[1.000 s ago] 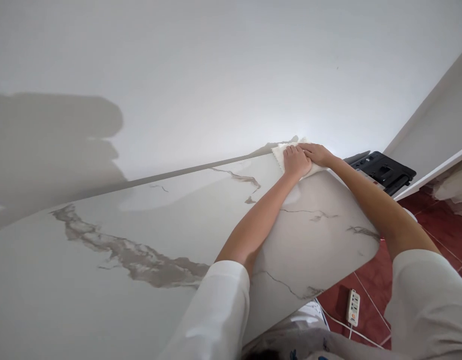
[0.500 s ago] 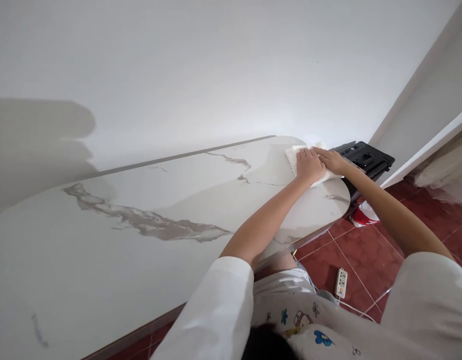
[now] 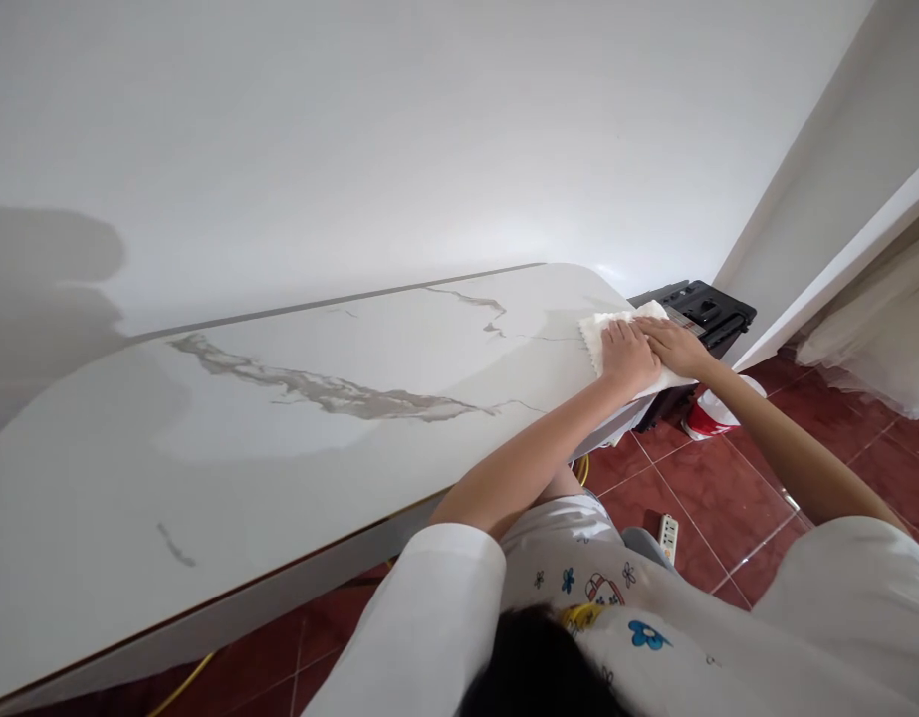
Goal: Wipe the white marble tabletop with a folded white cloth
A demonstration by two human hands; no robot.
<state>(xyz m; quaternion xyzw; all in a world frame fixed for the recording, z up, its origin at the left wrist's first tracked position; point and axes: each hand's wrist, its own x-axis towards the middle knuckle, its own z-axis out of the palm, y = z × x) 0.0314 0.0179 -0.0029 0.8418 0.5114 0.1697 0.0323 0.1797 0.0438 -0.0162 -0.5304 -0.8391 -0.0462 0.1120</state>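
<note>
A white cloth (image 3: 594, 337) with a scalloped edge lies at the right end of the white marble-patterned table (image 3: 399, 468). Pressed flat on the cloth is my left hand (image 3: 629, 354), its fingers pointing toward the wall. My right hand (image 3: 672, 346) rests on the cloth just right of it, and its fingertips touch or overlap the left hand. The fingers of both hands lie stretched out over the cloth. The part of the cloth under the palms is hidden.
A black case (image 3: 717, 309) stands beyond the table's right end. On the red tiled floor are a red and white bucket (image 3: 709, 413) and a power strip (image 3: 668, 538). The white wall (image 3: 354, 139) runs behind the table; a pale curtain (image 3: 869, 329) hangs at right.
Both hands and the cloth have shifted toward me and slightly right, nearer the table's rounded right edge. The camera view has also moved a little.
</note>
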